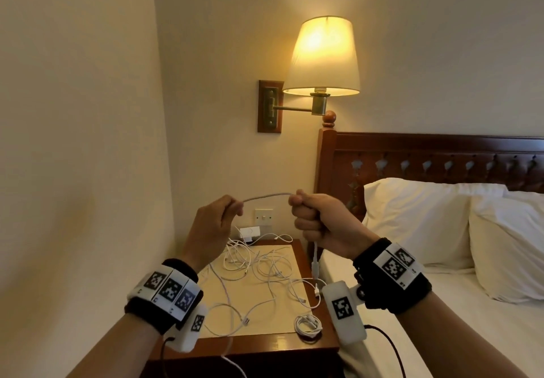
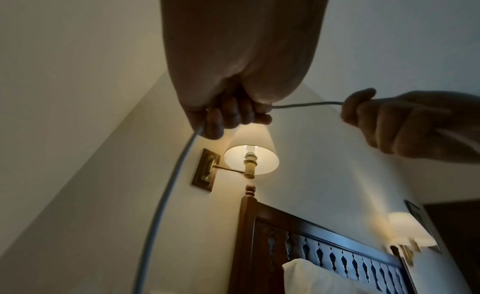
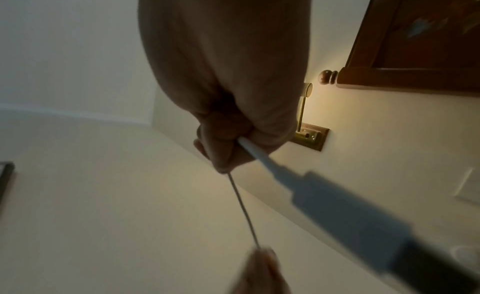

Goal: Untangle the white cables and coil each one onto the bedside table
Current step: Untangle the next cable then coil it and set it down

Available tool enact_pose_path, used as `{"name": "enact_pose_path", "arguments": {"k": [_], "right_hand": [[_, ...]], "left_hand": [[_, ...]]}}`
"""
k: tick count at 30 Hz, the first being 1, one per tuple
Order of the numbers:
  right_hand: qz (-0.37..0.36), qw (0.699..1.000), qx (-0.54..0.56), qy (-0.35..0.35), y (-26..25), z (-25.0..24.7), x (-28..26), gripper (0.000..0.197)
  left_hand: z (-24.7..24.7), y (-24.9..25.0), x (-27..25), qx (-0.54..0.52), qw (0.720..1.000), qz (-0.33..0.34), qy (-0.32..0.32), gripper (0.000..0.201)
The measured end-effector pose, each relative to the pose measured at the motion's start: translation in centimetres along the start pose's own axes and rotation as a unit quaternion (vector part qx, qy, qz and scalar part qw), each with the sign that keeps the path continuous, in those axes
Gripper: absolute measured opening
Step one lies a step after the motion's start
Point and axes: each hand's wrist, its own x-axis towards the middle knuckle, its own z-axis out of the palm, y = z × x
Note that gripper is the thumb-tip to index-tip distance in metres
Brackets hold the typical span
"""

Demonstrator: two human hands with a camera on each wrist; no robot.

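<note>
Both hands are raised above the desk, each curled round the same white cable, with a short span of it arching between them. The left hand grips it at about 9 o'clock of that span, and from its fist the cable drops toward the desk. The right hand is a closed fist at 3 o'clock, and the cable's connector end hangs straight down from the bottom of that fist, just beside the bed's edge. On the desk, toward 12 o'clock, the loose white cables lie in a tangle over a pale mat. One coiled cable sits apart at the desk's 5 o'clock corner. A white charger is plugged in at the wall behind the tangle. A lit wall lamp hangs above, and the bed with its pillows lies at 3 o'clock of the desk.
</note>
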Motion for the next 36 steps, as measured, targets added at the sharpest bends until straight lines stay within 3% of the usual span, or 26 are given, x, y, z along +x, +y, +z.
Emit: {"name": "enact_pose_path", "arguments": {"k": [5, 7, 11, 14, 18, 24, 29, 32, 36], "right_hand": [[-0.068, 0.992, 0.099, 0.050, -2.7, -2.3, -0.3, 0.031], [-0.076, 0.992, 0.086, 0.055, -3.0, -2.6, -0.1, 0.030], [-0.112, 0.988, -0.058, 0.091, -2.4, -2.1, 0.6, 0.032], [-0.120, 0.976, -0.154, 0.099, -1.7, -1.0, 0.9, 0.033], [-0.095, 0.970, -0.210, 0.082, -1.1, 0.2, 1.0, 0.036], [-0.073, 0.971, -0.224, 0.032, -0.9, 0.8, 0.7, 0.041], [-0.074, 0.980, -0.182, 0.009, 0.0, 1.6, 0.4, 0.039], [-0.068, 0.990, -0.126, 0.000, 0.3, 2.0, 0.4, 0.039], [-0.045, 0.997, -0.051, -0.022, 0.2, 2.0, 0.5, 0.037]], "left_hand": [[1.5, -3.7, -4.4, -0.045, 0.992, -0.111, -0.039, 0.026], [2.4, -3.5, -5.6, -0.034, 0.989, -0.121, -0.076, 0.027], [2.3, 1.8, -5.1, 0.020, 0.963, -0.028, -0.268, 0.035], [1.1, 6.2, -3.5, 0.063, 0.939, 0.055, -0.335, 0.035], [-0.7, 9.1, -1.0, 0.064, 0.959, 0.139, -0.237, 0.032], [-1.7, 9.3, 1.1, 0.056, 0.975, 0.194, -0.090, 0.024], [-0.9, 7.7, 2.0, 0.092, 0.980, 0.176, 0.014, 0.022], [-0.3, 7.1, 2.0, 0.079, 0.987, 0.136, 0.034, 0.025], [0.3, 6.4, 2.0, -0.051, 0.995, 0.062, -0.062, 0.031]]}}
